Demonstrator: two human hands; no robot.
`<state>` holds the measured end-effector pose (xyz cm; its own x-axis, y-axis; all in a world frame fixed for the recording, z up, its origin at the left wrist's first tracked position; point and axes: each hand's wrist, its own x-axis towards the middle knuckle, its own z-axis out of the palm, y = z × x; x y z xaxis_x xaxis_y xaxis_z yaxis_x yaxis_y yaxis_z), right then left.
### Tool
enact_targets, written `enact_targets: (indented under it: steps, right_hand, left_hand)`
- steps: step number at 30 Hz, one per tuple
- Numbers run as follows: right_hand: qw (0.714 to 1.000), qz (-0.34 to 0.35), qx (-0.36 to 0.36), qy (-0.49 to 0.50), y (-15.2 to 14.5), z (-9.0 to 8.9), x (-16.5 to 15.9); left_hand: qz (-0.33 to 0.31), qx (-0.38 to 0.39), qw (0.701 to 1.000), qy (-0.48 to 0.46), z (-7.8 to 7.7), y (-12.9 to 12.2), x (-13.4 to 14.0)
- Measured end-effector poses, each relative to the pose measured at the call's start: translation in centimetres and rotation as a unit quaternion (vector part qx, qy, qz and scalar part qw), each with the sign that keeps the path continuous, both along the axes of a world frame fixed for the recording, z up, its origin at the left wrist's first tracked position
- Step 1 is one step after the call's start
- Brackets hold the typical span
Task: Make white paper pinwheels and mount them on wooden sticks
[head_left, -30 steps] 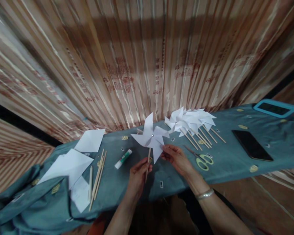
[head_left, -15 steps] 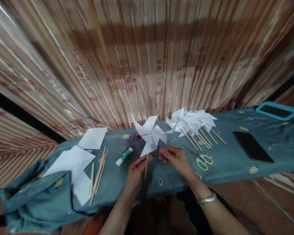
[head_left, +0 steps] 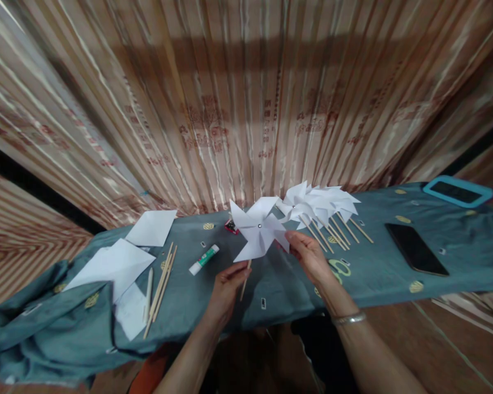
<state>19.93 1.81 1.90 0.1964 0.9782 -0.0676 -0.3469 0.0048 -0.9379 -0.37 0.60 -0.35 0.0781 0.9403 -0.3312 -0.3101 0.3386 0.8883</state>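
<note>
A white paper pinwheel (head_left: 252, 236) with a small shiny pin at its centre is held up over the table. My left hand (head_left: 225, 287) is closed round its wooden stick (head_left: 245, 282), just below the blades. At the right blade, my right hand (head_left: 308, 253) pinches the paper tip, with some fingertips hidden behind it. Behind the pinwheel lies a small red item (head_left: 231, 226), partly covered. Green-handled scissors (head_left: 340, 268) rest beside my right wrist, their blades hidden by the hand. A glue stick (head_left: 204, 259) lies left of the pinwheel.
Finished pinwheels (head_left: 324, 201) lie overlapping at the back right. Paper sheets (head_left: 125, 262), wooden sticks (head_left: 161, 287) and a pale pencil-like stick (head_left: 148, 290) are on the left. A black phone (head_left: 416, 249) and a blue-framed tablet (head_left: 456, 190) lie right. A curtain (head_left: 246, 109) hangs behind the cloth-covered table (head_left: 287, 295).
My right hand has moved from beside the pinwheel onto its right blade and taken hold of it. The pinwheel has turned and shifted slightly right, its stick still in my left hand.
</note>
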Motion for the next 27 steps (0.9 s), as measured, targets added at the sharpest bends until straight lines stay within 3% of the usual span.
enact_targets:
  steps: [7, 13, 27]
  right_hand:
    - [0.999, 0.024, 0.005, 0.027, -0.27, 0.51, 0.02]
    - [0.998, -0.005, -0.022, 0.065, 0.06, 0.67, -0.02]
    - [0.999, -0.006, 0.009, 0.037, -0.01, 0.12, -0.13]
  left_hand:
    - [-0.014, 0.018, 0.999, 0.034, -0.11, 0.09, 0.10]
    - [-0.039, 0.019, 0.998, 0.044, -0.03, -0.15, 0.23]
    - [-0.035, 0.012, 0.998, 0.048, -0.03, -0.25, 0.43]
